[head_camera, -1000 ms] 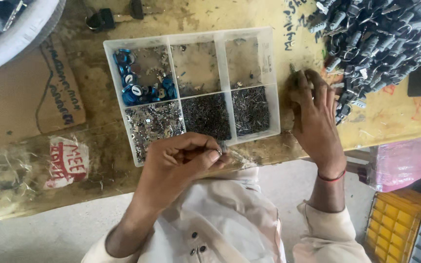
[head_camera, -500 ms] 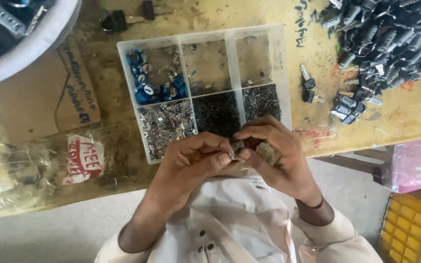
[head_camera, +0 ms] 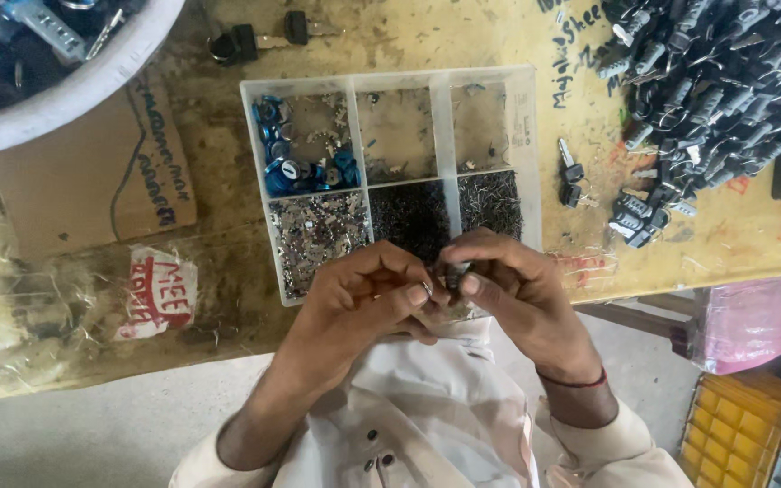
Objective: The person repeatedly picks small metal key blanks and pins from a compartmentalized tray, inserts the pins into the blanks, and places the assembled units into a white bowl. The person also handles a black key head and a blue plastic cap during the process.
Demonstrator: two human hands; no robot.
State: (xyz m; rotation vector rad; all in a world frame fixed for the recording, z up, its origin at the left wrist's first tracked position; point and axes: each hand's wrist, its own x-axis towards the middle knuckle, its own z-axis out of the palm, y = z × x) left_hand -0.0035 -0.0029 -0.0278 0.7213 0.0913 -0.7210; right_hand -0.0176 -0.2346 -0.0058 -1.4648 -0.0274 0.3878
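My left hand [head_camera: 365, 296] and my right hand [head_camera: 510, 289] meet at the near edge of a clear compartment box [head_camera: 528, 145], fingertips pinched together on a small dark metal lock part [head_camera: 453, 274]. The part is mostly hidden by my fingers. The box holds blue round caps [head_camera: 284, 163] at the back left, small silvery bits [head_camera: 318, 233] in front of them, and dark tiny pieces [head_camera: 409, 215] in the near middle and right cells. The back middle and right cells look nearly bare.
A big pile of black-headed keys and locks [head_camera: 711, 72] lies at the back right, with loose keys [head_camera: 571, 172] beside the box. A white bowl [head_camera: 65, 90] of metal parts, cardboard [head_camera: 92, 181] and crumpled plastic bags [head_camera: 74, 307] sit left. Yellow crate [head_camera: 734, 434] on the floor at right.
My right hand left the key pile with a small part and came to my left hand at the box's near edge. Both hands now pinch it together.
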